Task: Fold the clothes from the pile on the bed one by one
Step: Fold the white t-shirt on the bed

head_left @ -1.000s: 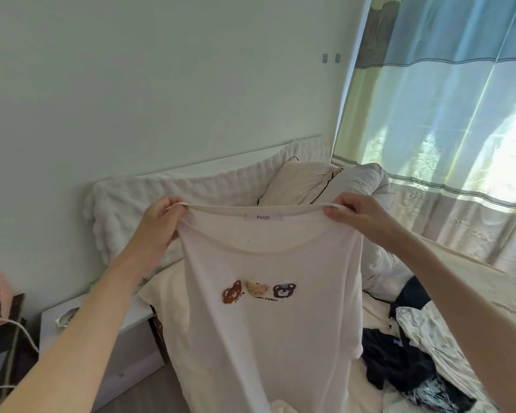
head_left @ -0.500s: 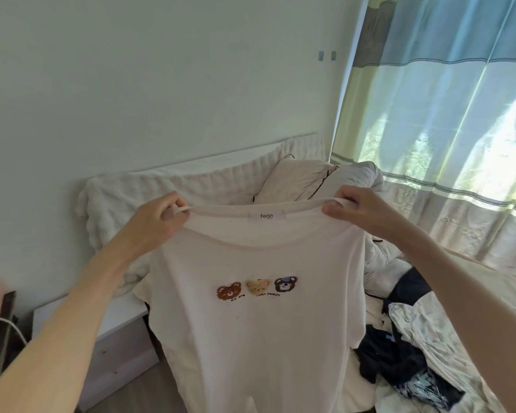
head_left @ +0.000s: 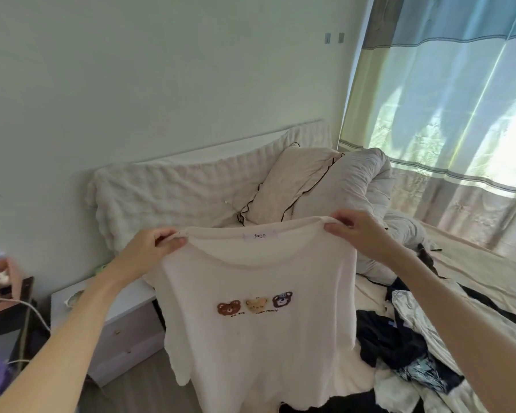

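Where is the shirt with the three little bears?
The bear shirt hangs mid-frame, held up at the shoulders by the left hand and right hand, with the clothes pile to its right.

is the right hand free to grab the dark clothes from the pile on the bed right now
Probably not yet. The right hand pinches one shoulder of the white t-shirt, and the left hand holds the other. The dark clothes lie uncovered below the right arm, so the way looks free once the shirt is set down.

The white shirt (head_left: 259, 338) hides the bed's (head_left: 474, 281) near corner.
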Demonstrator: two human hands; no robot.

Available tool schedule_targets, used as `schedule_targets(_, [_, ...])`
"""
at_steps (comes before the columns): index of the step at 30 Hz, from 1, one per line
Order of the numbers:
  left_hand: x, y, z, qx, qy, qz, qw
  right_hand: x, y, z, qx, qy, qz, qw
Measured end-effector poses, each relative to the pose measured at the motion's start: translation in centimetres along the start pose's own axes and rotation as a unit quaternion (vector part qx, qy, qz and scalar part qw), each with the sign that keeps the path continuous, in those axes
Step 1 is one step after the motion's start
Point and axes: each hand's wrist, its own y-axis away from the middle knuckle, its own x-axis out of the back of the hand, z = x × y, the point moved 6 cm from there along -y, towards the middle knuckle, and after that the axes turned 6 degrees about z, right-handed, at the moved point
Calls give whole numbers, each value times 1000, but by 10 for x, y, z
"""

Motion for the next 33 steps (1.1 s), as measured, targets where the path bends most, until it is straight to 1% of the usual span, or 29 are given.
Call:
schedule_targets(1, [3, -1, 4, -9, -8, 43, 999, 4, 0, -5, 14, -13, 31, 999])
schedule_targets(3, [3, 0, 13, -25, -37, 102, 994, 10, 1, -8, 23, -48, 78, 995])
schedule_targets(5, [-2, 8, 11, -12, -73, 139, 988, 11, 7, -2, 18, -65, 106, 992])
schedule_targets(7, [-11, 22, 7, -3, -103, 157, 982, 8, 17, 10, 0, -55, 115, 992])
schedule_targets(9, [-18, 39, 4, -1, -141, 153, 978, 7, 32, 17, -10, -16, 113, 993])
schedule_targets(10, [-20, 47, 2, 2, -148, 148, 978, 7, 39, 18, -5, 23, 114, 993])
schedule_targets(13, [-16, 74, 1, 7, -123, 138, 983, 13, 68, 9, 33, 163, 135, 977])
schedule_targets(15, [-13, 92, 7, -6, -94, 139, 986, 21, 89, -2, 49, 191, 158, 967])
schedule_targets(17, [-11, 110, 13, -3, -52, 139, 989, 30, 107, -7, 26, 181, 167, 969])
schedule_targets(21, [0, 149, 26, -17, -15, 134, 991, 45, 149, -14, -18, 64, 148, 987])
schedule_targets(24, [18, 172, 38, -32, -4, 162, 986, 55, 183, -23, -24, 46, 151, 987])
schedule_targets(28, [39, 191, 60, -77, -2, 208, 975, 75, 218, -50, -13, 42, 233, 971])
schedule_targets(30, [49, 195, 73, -100, -3, 230, 968, 90, 233, -70, -14, 34, 290, 956])
schedule_targets(33, [63, 200, 91, -119, 6, 262, 958, 111, 252, -103, 0, 63, 356, 932])
